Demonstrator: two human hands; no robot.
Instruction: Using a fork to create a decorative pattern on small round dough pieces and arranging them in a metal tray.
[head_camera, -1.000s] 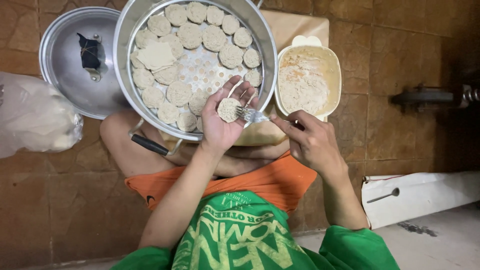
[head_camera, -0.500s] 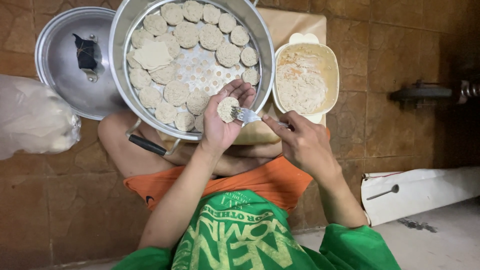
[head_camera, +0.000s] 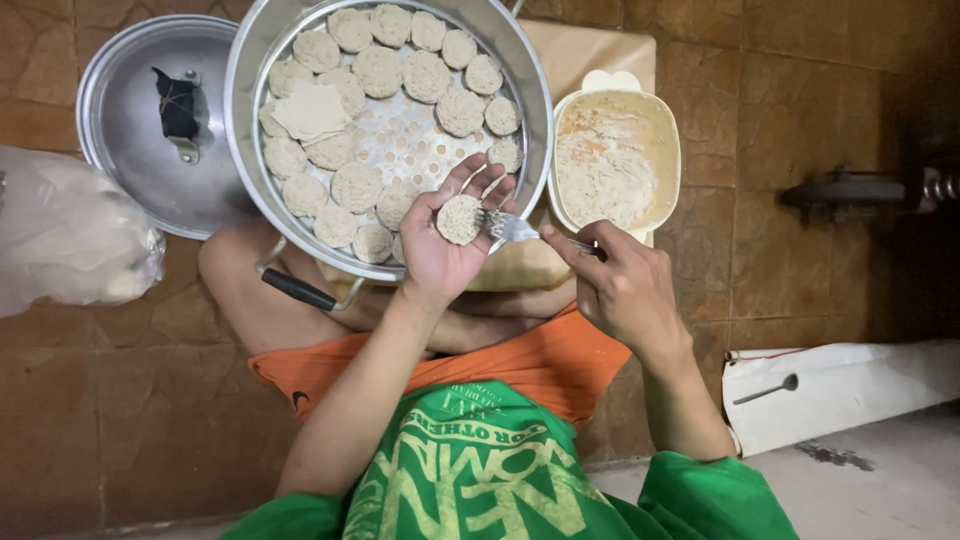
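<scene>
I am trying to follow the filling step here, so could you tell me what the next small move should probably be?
Probably lift the fork away: the dumpling in the left hand already looks packed level, and the right hand has the tines at its edge. The steamer tray shows bare holes beside the hand for it.

One bag, one flat white box
Left of the steamer pot (head_camera: 385, 130), a clear plastic bag (head_camera: 70, 240); far right, a white box (head_camera: 840, 385), spoon pictured.
</scene>
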